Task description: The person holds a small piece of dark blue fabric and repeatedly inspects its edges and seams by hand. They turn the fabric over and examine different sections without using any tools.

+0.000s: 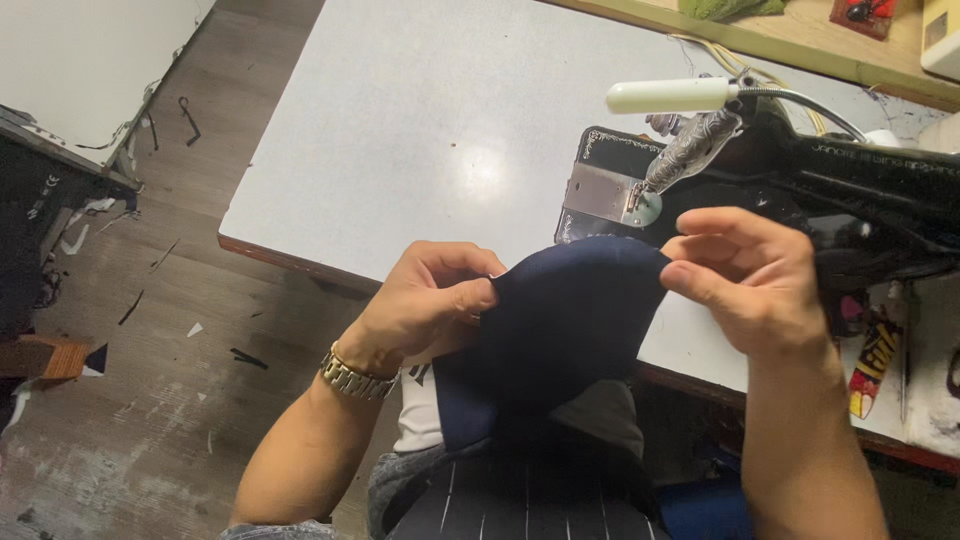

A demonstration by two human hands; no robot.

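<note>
we look down from our own head at a pale grey sewing table [420, 130] with a dark wooden edge, which fills the upper middle of the view. below its near edge lies a worn, dusty floor [150, 400] scattered with small scraps of cloth and thread. at the table's right end sits a black sewing machine [860, 190], its arm running off toward the right edge, with a silver plate [605, 195] set under the needle and a white tube lamp [670, 95] on a bent neck above it.

just over the table's near edge, in front of the machine, we hold up a piece of dark navy fabric [565, 320] between both hands; it bulges in a rounded shape and hangs down toward our lap. our left hand [425, 300] has its fingers curled in, pinching the fabric's left edge between thumb and fingers. our right hand [750, 275] pinches the fabric's upper right edge between thumb and forefinger, the other fingers loosely bent above. on our left wrist we wear a gold-coloured metal watch [355, 377].
</note>
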